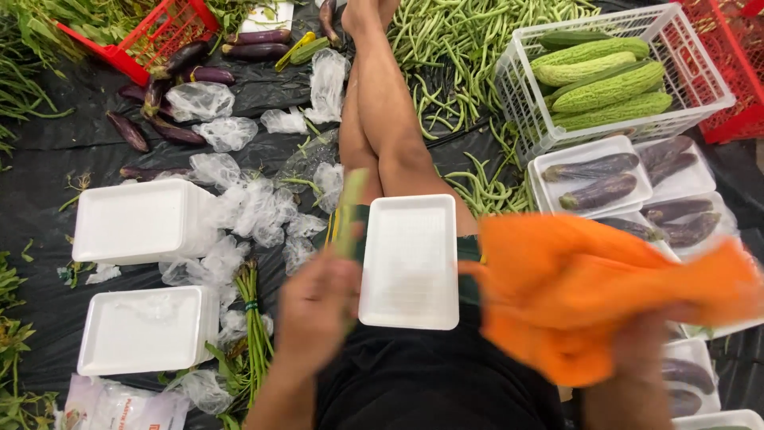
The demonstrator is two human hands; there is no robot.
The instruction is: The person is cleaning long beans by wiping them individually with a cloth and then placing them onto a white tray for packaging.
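My left hand [316, 310] is closed around a thin green vegetable piece [350, 209] that sticks up beside a white foam tray [410, 263] resting on my lap. My right hand [637, 350] grips a crumpled orange cloth [589, 287] at the lower right, blurred with motion. The cloth covers part of the packed trays behind it. My bare legs [382, 111] stretch out over a black ground sheet [48, 151].
Two stacks of white foam trays [135, 219] sit at the left amid crumpled clear bags [255, 207]. Loose purple eggplants [183, 68], a pile of green beans [469, 48], a white basket [684, 64] of bitter gourds, red crates [159, 32] and trays of eggplants [597, 179] surround me.
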